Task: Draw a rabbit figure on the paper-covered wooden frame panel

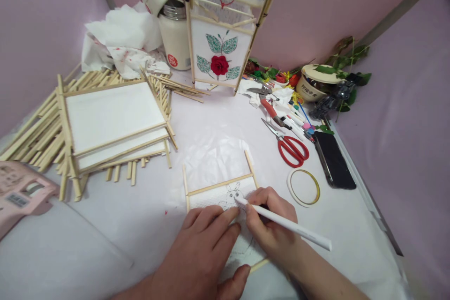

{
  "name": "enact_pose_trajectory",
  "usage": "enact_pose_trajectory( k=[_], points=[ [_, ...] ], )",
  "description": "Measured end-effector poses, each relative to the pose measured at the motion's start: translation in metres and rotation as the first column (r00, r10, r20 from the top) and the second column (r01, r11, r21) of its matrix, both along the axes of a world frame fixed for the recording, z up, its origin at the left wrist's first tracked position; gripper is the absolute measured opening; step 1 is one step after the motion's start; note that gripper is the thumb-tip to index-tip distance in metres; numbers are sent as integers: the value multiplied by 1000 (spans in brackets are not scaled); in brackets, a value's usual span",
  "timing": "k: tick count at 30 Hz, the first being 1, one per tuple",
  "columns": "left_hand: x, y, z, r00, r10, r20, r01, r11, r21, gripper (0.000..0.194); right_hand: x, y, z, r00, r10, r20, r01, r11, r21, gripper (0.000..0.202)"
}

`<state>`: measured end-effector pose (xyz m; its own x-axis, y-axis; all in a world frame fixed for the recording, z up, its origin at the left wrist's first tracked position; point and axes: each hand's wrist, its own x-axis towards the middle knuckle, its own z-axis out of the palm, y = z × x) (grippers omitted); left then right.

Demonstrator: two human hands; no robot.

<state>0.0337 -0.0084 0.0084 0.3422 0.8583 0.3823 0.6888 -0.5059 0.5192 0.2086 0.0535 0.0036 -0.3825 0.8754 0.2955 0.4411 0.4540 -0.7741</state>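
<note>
A white pen (298, 230) is pinched in my right hand (274, 225), its tip touching the paper just below two small dark eyes. The paper, a textured white sheet, is set in a thin wooden stick frame (220, 184). On it is a faint outline drawing (233, 191) of a small creature with two ear-like shapes at the top. My left hand (202, 248) lies flat over the sheet with its fingers stretched out, holding nothing. Both hands cover much of the drawing and the frame's sides.
Red-handled scissors (293, 151), a tape roll (304, 188) and a phone (334, 159) lie to the right. Framed white panels (114, 115) rest on wooden sticks at left, near a pink glue gun (21, 192). A stick lantern (220, 56) with a red rose and a bottle (175, 40) stand behind.
</note>
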Motion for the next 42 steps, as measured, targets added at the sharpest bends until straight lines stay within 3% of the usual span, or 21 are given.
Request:
enact_pose_trajectory(
  k=[8, 18, 29, 38, 42],
  points=[
    [-2, 3, 7, 999, -11, -40, 9, 999, -37, 32, -2, 0, 0, 1000, -25, -11, 25, 1000, 3, 7],
    [0, 0, -5, 1000, 17, 15, -17, 1000, 1, 30, 0, 2, 5, 1000, 21, 17, -21, 1000, -21, 8],
    [-1, 1, 1, 1000, 4, -8, -4, 1000, -29, 28, 0, 2, 5, 1000, 5, 12, -5, 1000, -21, 10],
    [0, -2, -9, 1000, 4, 3, -4, 1000, -9, 31, -1, 2, 4, 1000, 20, 9, -20, 999, -40, 9],
    [0, -2, -6, 1000, 12, 7, -12, 1000, -7, 32, -1, 1, 6, 1000, 14, 10, -13, 999, -52, 10]
  ],
)
